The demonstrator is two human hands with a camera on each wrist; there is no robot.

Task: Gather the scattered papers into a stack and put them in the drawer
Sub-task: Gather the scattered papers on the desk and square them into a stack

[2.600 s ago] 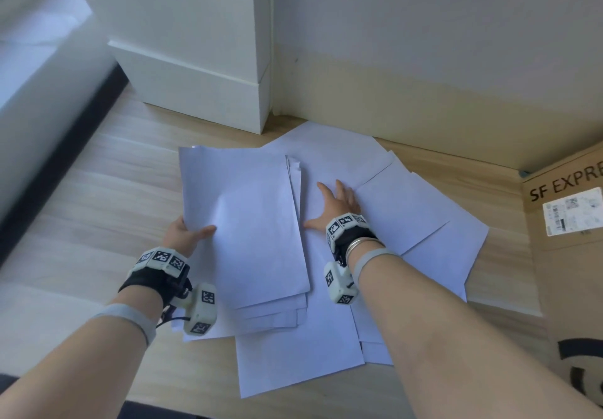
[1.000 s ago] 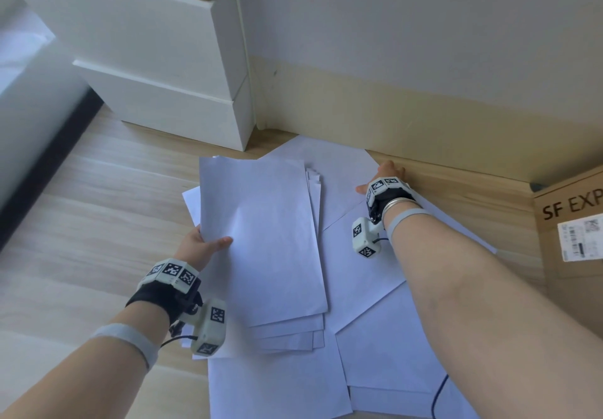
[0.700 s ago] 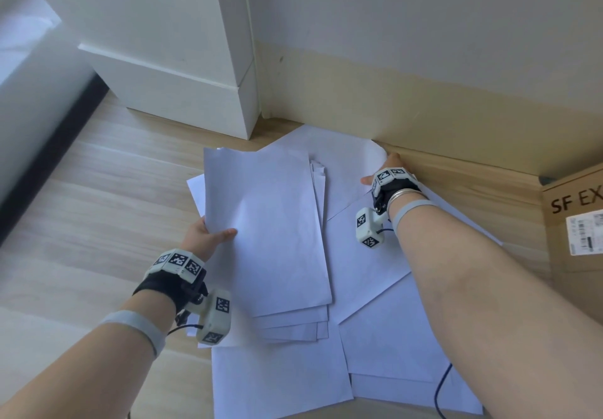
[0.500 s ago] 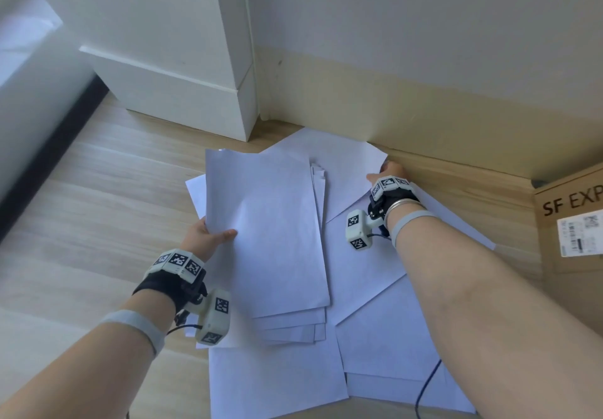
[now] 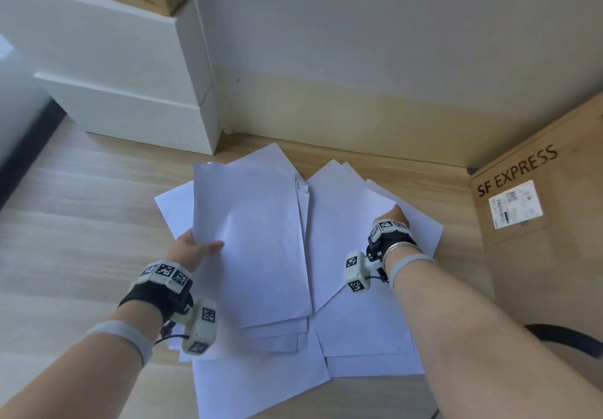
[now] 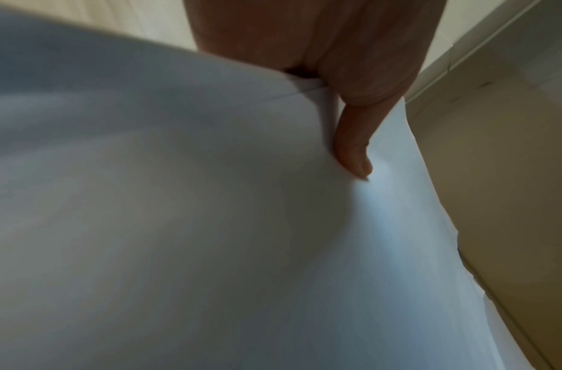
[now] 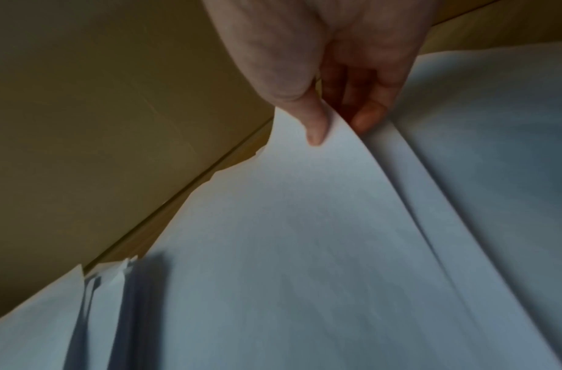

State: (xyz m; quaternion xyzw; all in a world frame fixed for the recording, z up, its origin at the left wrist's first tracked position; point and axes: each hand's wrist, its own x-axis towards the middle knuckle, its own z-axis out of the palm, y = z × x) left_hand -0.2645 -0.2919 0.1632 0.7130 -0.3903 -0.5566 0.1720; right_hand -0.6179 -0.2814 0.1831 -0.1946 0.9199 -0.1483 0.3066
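My left hand (image 5: 192, 250) pinches the thin stack (image 5: 254, 242) of smooth white sheets; right hand (image 7: 317, 75) pinches one curling sheet (image 7: 305, 225) on the pale wood floor (image 5: 81, 223).

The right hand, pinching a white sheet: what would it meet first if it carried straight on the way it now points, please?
The right hand points away from the person, toward the wall. It would probably cross the loose white paper sheets and bare wooden floor, then meet the pale yellow skirting board; depth is unclear.
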